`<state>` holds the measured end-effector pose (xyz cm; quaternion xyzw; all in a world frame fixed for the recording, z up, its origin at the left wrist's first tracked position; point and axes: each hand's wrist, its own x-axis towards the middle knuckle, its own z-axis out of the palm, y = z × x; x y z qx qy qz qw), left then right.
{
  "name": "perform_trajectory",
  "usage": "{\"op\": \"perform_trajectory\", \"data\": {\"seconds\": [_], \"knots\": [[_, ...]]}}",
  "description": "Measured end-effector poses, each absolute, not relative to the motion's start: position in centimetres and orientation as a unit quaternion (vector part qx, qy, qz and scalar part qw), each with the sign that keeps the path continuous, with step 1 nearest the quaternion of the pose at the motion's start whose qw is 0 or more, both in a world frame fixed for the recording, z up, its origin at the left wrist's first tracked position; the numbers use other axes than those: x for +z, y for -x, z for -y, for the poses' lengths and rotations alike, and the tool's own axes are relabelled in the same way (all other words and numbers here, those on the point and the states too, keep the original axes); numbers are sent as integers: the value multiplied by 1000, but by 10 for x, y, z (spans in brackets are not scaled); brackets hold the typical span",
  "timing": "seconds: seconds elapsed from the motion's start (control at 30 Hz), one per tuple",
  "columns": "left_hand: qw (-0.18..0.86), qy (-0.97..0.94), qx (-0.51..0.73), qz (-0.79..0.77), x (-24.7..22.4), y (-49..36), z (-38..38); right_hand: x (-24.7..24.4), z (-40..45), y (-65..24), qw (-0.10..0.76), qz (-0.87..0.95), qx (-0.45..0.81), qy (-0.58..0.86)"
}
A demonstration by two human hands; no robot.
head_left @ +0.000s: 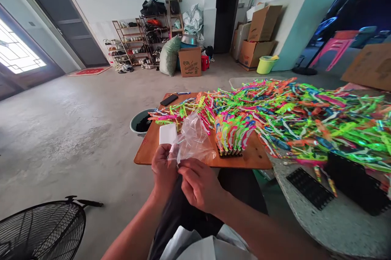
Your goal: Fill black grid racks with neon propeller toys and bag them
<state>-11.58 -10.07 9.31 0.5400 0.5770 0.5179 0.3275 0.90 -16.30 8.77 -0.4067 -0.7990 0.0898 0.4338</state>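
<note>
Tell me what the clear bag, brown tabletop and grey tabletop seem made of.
Clear bag: probably thin, glossy plastic film, being see-through with bright creases. Brown tabletop: likely wood, smooth, perhaps varnished, given its warm colour and dark spots. Grey tabletop: stone or terrazzo perhaps; its dull surface looks speckled.

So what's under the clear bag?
Through the bag you can see the orange board. The left hand and right hand cover part of the bag's near side, so what's beneath there is hidden.

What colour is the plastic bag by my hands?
The plastic bag is clear and colourless, seen in the head view.
</note>
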Motion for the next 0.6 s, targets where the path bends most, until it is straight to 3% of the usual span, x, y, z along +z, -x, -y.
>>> {"op": "perform_trajectory", "data": {"seconds": [0.2, 0.3, 0.37, 0.5, 0.57, 0.6], "knots": [[312, -711, 336, -533, 90, 118, 115, 55, 115, -37, 430, 732, 152, 506], [343, -775, 256, -464, 78, 127, 122, 47, 85, -55, 463, 644, 244, 558], [354, -777, 226, -468, 66, 137, 121, 47, 75, -67, 440, 615, 334, 563], [448, -654, 232, -564, 45, 157, 106, 72, 94, -84, 304, 690, 517, 405], [554, -517, 272, -594, 42, 159, 97, 95, 107, -100, 300, 692, 557, 346], [599, -438, 301, -599, 43, 156, 92, 105, 110, -112, 342, 671, 552, 358]]}}
